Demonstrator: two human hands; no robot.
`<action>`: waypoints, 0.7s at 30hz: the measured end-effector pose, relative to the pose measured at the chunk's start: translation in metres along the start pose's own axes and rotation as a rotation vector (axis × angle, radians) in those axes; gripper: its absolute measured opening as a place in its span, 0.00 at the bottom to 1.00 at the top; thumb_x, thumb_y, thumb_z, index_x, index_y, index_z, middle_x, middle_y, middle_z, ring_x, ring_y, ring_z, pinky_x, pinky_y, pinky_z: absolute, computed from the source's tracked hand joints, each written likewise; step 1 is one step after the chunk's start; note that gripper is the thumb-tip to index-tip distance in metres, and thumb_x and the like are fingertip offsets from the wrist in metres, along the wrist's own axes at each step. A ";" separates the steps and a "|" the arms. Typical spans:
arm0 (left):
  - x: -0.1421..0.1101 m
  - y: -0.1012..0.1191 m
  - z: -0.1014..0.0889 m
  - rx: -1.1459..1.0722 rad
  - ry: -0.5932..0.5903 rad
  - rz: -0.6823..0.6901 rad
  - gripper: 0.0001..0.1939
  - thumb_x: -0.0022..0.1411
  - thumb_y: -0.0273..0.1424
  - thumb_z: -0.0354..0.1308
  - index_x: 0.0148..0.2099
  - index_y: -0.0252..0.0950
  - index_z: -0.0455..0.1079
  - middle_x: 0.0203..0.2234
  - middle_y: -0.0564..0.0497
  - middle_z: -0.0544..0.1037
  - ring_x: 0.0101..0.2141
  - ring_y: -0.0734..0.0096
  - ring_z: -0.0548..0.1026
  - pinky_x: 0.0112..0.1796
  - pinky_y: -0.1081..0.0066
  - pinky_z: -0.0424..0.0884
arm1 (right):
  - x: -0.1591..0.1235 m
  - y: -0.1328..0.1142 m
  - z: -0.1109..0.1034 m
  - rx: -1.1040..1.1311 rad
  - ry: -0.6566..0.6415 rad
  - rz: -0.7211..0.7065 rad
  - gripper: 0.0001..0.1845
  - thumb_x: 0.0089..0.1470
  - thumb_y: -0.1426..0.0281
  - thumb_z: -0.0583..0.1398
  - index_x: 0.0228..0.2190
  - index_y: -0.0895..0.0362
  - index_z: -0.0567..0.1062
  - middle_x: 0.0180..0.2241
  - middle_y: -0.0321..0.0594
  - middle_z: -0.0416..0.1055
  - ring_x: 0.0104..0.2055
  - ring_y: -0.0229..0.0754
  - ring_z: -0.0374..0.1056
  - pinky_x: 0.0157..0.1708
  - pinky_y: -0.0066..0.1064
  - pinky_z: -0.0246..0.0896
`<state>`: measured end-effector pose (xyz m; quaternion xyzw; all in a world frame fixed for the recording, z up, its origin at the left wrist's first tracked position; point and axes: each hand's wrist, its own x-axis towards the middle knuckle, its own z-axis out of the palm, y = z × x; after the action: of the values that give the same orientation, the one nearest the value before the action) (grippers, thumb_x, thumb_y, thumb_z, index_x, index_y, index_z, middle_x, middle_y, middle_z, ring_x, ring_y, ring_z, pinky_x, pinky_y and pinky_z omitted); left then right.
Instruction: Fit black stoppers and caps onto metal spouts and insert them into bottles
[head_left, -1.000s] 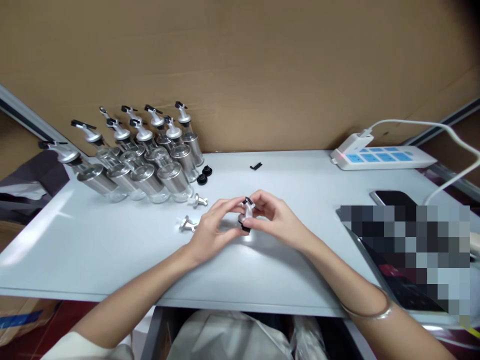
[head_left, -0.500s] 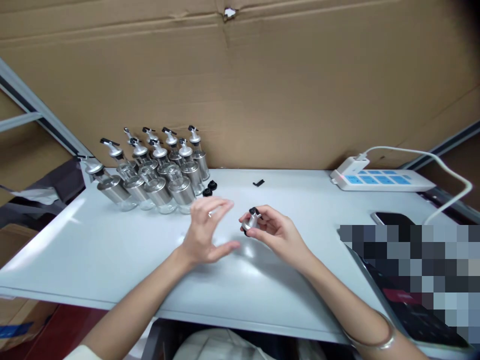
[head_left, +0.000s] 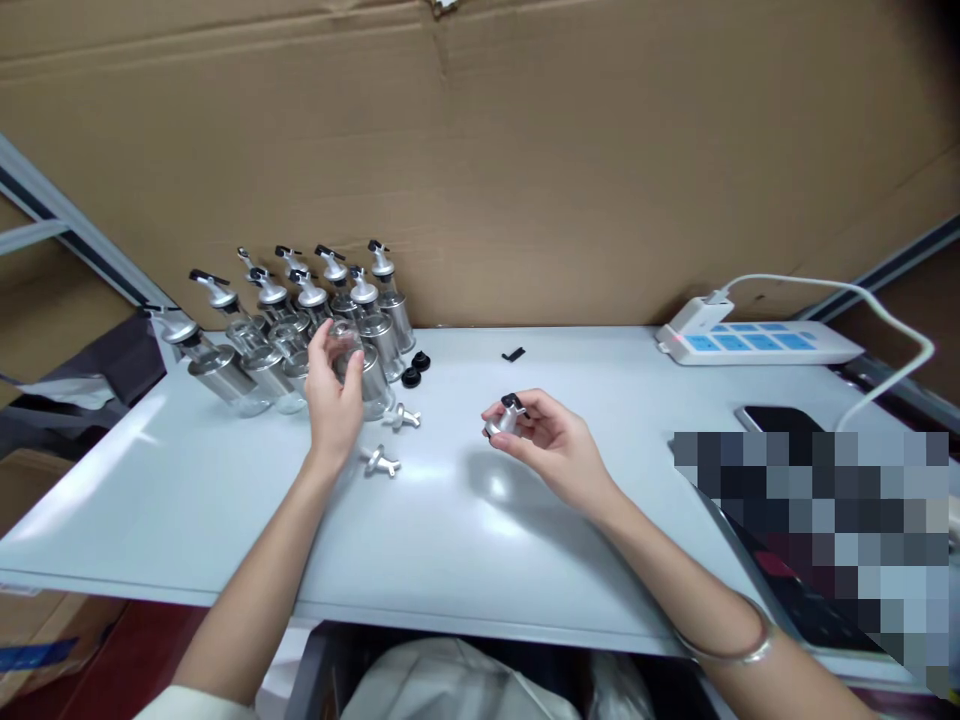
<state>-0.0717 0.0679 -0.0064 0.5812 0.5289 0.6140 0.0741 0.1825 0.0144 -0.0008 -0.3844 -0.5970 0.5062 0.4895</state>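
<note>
My left hand (head_left: 334, 390) curls round the neck of a glass bottle (head_left: 375, 380) with a steel sleeve, at the front right of the bottle group; thumb and fingers lie on either side of it. The bottle stands on the table and has no pourer on it. In my right hand (head_left: 555, 440) is a silver pourer top (head_left: 507, 415) with a black flap, pinched between thumb and fingers above the table. Between the hands lie two silver pourer pieces, one nearer (head_left: 380, 462) and one farther (head_left: 403, 417). Two black stoppers (head_left: 416, 369) sit beside the bottles.
Several similar bottles (head_left: 225, 375) stand at the left, many with pourers fitted. A small black flap (head_left: 514, 354) lies at the back of the white table (head_left: 450, 540). To the right are a power strip (head_left: 757, 345) with a white cable, a phone (head_left: 780, 418) and a blurred-out device.
My left hand has moved left and away from me, from open beside the pourer top to the bottle's neck. My right hand still holds the pourer top. The view has shifted slightly.
</note>
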 end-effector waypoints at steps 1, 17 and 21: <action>0.000 0.000 0.000 -0.006 -0.010 0.004 0.28 0.62 0.40 0.58 0.60 0.38 0.58 0.47 0.43 0.74 0.50 0.61 0.73 0.54 0.57 0.67 | 0.000 0.000 0.000 -0.007 0.006 -0.011 0.16 0.44 0.62 0.68 0.33 0.55 0.71 0.36 0.42 0.76 0.35 0.40 0.71 0.39 0.37 0.70; -0.042 0.057 0.006 -0.209 0.000 0.558 0.29 0.64 0.32 0.55 0.64 0.51 0.51 0.42 0.49 0.71 0.43 0.63 0.75 0.49 0.53 0.71 | -0.001 -0.001 0.002 0.038 0.303 -0.176 0.14 0.47 0.64 0.68 0.33 0.53 0.70 0.33 0.37 0.74 0.32 0.38 0.70 0.38 0.36 0.70; -0.061 0.072 0.015 -0.340 -0.277 0.473 0.29 0.65 0.31 0.55 0.65 0.49 0.52 0.43 0.47 0.74 0.44 0.63 0.75 0.47 0.58 0.73 | -0.001 0.000 0.002 0.014 0.298 -0.173 0.14 0.47 0.63 0.67 0.33 0.53 0.69 0.33 0.37 0.73 0.32 0.39 0.70 0.38 0.36 0.70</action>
<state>-0.0029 0.0029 0.0040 0.7454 0.2537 0.6088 0.0969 0.1805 0.0132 -0.0007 -0.3990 -0.5451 0.4038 0.6169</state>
